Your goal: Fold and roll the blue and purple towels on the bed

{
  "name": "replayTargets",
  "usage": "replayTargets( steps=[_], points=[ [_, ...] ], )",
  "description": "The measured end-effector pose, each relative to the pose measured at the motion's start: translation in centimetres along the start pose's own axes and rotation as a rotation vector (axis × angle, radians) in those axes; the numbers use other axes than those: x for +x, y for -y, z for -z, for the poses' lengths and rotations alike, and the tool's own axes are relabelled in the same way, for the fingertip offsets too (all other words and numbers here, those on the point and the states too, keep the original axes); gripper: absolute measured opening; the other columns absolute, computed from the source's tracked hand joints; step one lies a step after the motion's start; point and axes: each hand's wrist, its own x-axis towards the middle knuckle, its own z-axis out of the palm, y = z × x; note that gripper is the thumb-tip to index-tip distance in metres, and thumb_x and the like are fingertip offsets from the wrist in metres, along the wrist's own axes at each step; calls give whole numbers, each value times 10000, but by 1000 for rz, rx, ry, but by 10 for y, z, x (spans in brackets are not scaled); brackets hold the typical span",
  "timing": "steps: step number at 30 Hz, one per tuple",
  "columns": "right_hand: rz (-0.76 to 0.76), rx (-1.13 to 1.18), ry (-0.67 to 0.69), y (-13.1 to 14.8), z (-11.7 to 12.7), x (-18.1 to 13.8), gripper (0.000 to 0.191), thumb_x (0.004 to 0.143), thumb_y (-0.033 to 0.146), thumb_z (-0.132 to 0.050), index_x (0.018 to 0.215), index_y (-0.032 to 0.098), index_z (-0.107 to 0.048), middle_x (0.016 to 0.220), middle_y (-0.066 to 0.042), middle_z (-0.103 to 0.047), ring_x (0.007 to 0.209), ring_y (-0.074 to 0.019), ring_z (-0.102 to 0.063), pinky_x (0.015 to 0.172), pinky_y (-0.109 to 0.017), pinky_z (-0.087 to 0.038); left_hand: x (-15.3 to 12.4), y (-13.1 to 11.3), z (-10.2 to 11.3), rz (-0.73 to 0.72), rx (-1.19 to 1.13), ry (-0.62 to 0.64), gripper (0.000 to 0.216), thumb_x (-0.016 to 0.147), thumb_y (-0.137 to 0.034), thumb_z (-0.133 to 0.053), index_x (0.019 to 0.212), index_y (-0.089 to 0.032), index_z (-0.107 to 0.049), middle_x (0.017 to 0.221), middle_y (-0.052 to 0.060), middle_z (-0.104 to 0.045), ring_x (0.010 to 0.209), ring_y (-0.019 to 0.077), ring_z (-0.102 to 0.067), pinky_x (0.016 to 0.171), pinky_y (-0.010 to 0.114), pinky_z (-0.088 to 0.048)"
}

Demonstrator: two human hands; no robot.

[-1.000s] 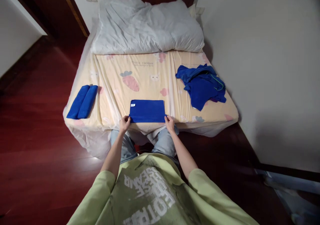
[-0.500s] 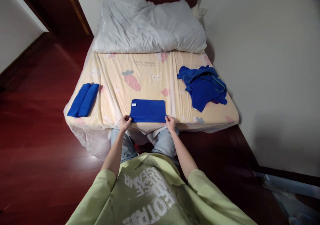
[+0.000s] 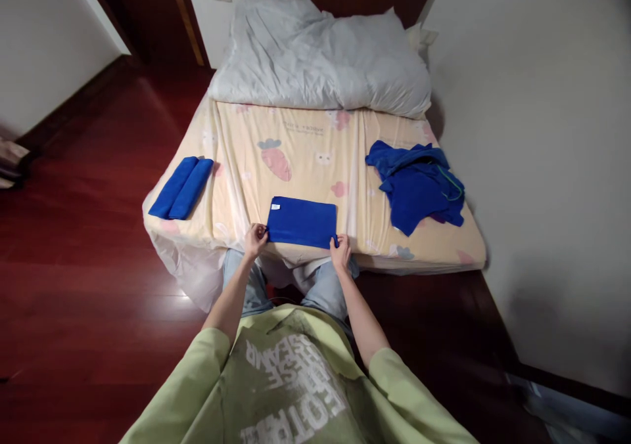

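Note:
A blue towel (image 3: pixel 302 222), folded to a flat rectangle with a small white label at its far left corner, lies near the front edge of the bed. My left hand (image 3: pixel 256 239) pinches its near left corner. At the near right corner, my right hand (image 3: pixel 340 250) has its fingers closed on the cloth. Two rolled or folded blue towels (image 3: pixel 181 189) lie side by side at the left of the bed. To the right is a loose, crumpled heap of blue towels (image 3: pixel 419 184) with a green edge showing.
The bed (image 3: pixel 290 125) has a cream sheet printed with carrots and rabbits. A white quilt (image 3: pixel 320 56) is bunched at its head. A bare wall (image 3: pixel 532 168) rises close on the right, and dark red floor (image 3: pixel 93 247) stretches along the left.
The view has turned slightly left, so everything sits further right. Both hands stay at the near corners of the towel, which looks a little tilted now.

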Motion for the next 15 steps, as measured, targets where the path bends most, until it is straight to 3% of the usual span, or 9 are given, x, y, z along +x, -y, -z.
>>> replayTargets(
  steps=[3,8,15],
  points=[
    [170,-63,35,0,7,-3,305,945,402,-482,1048,179,-663,1131,-181,-657,1077,-291,-610,1011,-462,-466,-3,-3,0,-78,16,8,114,821,-268,-555,862,-212,-646,1010,92,-671,914,214,-631,841,338,-530],
    [461,-46,330,-7,25,-1,411,949,178,-381,1198,216,-706,1272,-126,-665,1236,-268,-572,1134,-499,-417,-6,-6,5,-154,47,124,237,912,-268,-497,966,-223,-723,1102,77,-735,1070,240,-620,1004,414,-480],
    [546,-4,419,-10,38,-2,572,853,164,-506,1419,203,-582,1453,-101,-576,1373,-266,-495,1184,-502,-411,-11,-7,12,-272,77,262,488,790,-266,-608,1269,-199,-672,1387,98,-628,1251,286,-570,1110,472,-409]
  ],
)
